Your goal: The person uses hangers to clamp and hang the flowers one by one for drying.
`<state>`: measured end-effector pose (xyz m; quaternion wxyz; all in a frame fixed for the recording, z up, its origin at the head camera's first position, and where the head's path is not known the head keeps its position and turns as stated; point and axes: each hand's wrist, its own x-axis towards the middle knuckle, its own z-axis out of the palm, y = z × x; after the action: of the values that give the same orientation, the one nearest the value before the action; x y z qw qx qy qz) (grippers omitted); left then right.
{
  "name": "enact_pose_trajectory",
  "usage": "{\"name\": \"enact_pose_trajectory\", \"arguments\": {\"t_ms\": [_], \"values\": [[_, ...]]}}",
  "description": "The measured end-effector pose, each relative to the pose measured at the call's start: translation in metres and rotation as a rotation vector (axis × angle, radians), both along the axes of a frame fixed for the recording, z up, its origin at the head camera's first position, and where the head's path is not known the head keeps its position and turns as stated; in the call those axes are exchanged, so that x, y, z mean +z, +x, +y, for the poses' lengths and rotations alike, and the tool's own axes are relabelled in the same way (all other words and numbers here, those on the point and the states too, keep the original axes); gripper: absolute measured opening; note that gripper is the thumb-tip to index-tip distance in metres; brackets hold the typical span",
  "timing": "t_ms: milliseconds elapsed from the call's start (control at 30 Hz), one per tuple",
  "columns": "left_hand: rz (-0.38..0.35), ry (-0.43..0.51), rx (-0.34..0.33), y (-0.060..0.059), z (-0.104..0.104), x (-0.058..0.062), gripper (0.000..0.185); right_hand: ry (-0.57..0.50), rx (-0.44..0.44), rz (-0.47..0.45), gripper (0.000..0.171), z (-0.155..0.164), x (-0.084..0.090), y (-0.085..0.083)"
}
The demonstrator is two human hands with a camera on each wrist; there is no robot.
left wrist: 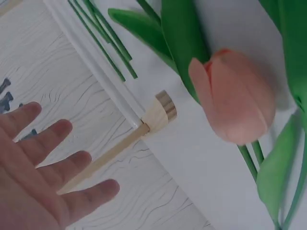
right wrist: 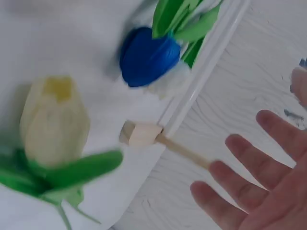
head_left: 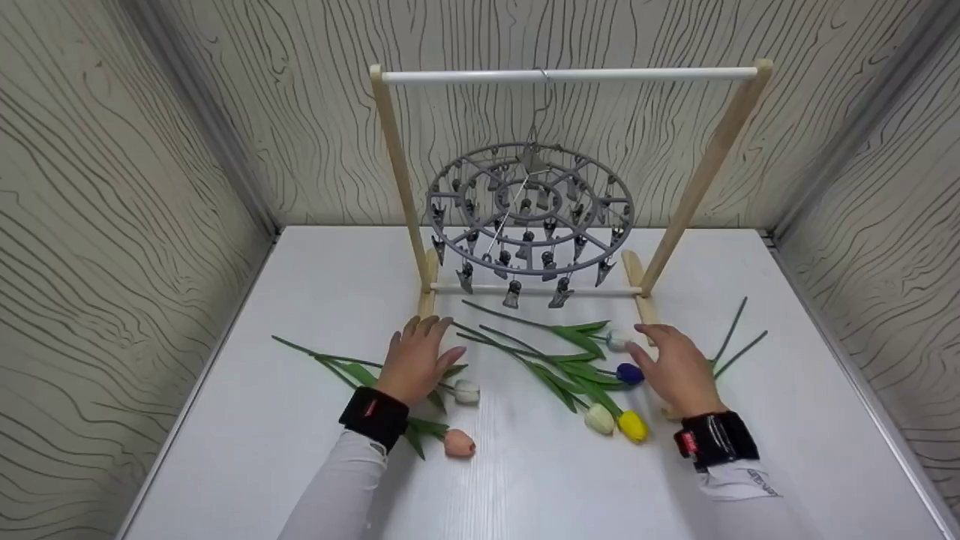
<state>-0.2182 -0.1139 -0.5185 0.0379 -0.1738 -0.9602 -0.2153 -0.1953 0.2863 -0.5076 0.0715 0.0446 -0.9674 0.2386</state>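
Note:
My left hand [head_left: 416,360] hovers with spread fingers over the left-side artificial tulips, a white tulip [head_left: 466,391] and a peach tulip [head_left: 460,444], partly covering their stems and leaves. On the other side, my right hand [head_left: 679,371] has its fingers extended and holds nothing. Just left of it lie a pale white-blue tulip [head_left: 616,341], a blue tulip [head_left: 629,373], a cream tulip [head_left: 599,419] and a yellow tulip [head_left: 633,427]. Green stems [head_left: 729,337] stick out beyond the right hand, which hides most of their flowers; a cream-yellow tulip [right wrist: 55,122] shows in the right wrist view.
A wooden rack [head_left: 705,180] with a white top bar [head_left: 465,76] stands at the back of the white table [head_left: 510,495]. From the bar hangs a round grey clip hanger [head_left: 529,259] with several dangling clips. Patterned panels [head_left: 315,135] surround the table.

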Motion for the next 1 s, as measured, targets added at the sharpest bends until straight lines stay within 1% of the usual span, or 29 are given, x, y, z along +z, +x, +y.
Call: {"name": "enact_pose_trajectory", "arguments": {"t_ms": [67,100,167,267,400,500,567,667,733,833,900,933,1000], "values": [[0.011,0.103,0.002,0.002,-0.007,0.002,0.055,-0.013,-0.045,-0.023,0.040,0.011,0.004,0.001],[0.009,0.168,0.002,0.003,-0.010,0.003,0.053,-0.015,-0.064,-0.043,0.037,0.016,0.006,0.002],[0.005,0.292,0.006,0.008,-0.017,0.004,0.047,-0.018,-0.096,-0.093,0.034,0.027,0.008,0.004],[0.013,0.436,0.004,0.017,-0.025,0.004,0.040,-0.027,-0.136,-0.161,0.034,0.041,0.007,0.006],[0.001,0.562,-0.008,0.031,-0.026,0.003,0.033,-0.052,-0.185,-0.184,0.035,0.062,0.003,0.009],[-0.057,0.662,-0.034,0.042,-0.019,0.004,0.032,-0.058,-0.209,-0.183,0.035,0.078,-0.002,0.011],[-0.088,0.707,-0.052,0.049,-0.012,0.003,0.031,-0.052,-0.213,-0.200,0.036,0.086,-0.006,0.012],[-0.108,0.722,-0.092,0.061,0.000,0.002,0.031,-0.042,-0.206,-0.248,0.037,0.096,-0.012,0.013],[-0.124,0.693,-0.121,0.069,0.009,0.001,0.031,-0.036,-0.205,-0.293,0.040,0.102,-0.018,0.013],[-0.126,0.648,-0.194,0.079,0.023,0.000,0.030,-0.031,-0.241,-0.344,0.044,0.107,-0.026,0.012],[-0.112,0.614,-0.234,0.083,0.031,-0.001,0.029,-0.026,-0.270,-0.369,0.049,0.109,-0.030,0.011],[-0.092,0.597,-0.252,0.084,0.035,-0.001,0.029,-0.025,-0.283,-0.378,0.051,0.110,-0.032,0.011],[-0.074,0.569,-0.276,0.086,0.042,-0.001,0.029,-0.028,-0.299,-0.402,0.053,0.111,-0.035,0.010]]}}
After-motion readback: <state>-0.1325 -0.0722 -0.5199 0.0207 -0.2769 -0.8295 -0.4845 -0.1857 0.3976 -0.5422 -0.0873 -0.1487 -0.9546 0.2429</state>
